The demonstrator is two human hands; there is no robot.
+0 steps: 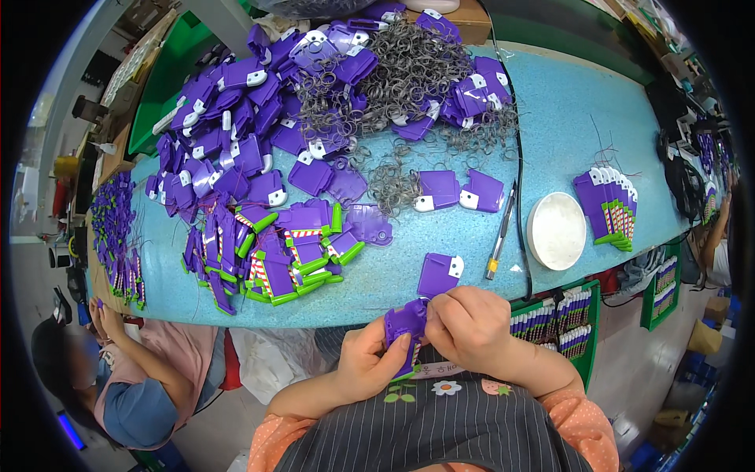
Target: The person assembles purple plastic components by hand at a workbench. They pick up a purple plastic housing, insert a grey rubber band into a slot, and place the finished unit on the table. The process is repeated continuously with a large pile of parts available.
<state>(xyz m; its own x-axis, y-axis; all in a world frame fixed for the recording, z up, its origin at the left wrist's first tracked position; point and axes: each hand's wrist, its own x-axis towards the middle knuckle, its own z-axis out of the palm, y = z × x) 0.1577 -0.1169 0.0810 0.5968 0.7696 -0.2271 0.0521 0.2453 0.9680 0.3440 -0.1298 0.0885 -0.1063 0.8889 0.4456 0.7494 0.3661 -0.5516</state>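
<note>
My left hand [371,355] is closed round a small purple plastic part [403,321] with a green end, held up at the near table edge. Close against its right side, my right hand [470,326] pinches with thumb and forefinger. Whatever lies between those fingertips is too small or hidden to make out. Just beyond my hands, a purple plastic shell [436,275] with a white corner lies flat on the table. Two similar shells, a left one [438,190] and a right one [482,191], lie farther off beside grey curled wire pieces [393,185].
Purple shells [244,153] heap at back left, under a tangle of grey curled wires [409,67]. Nearer lie green-ended purple parts [295,259]. Right of a pen-like tool [502,232] and black cable [519,157] are a white round dish [557,230] and fanned parts [609,204]. A person [149,370] works at left.
</note>
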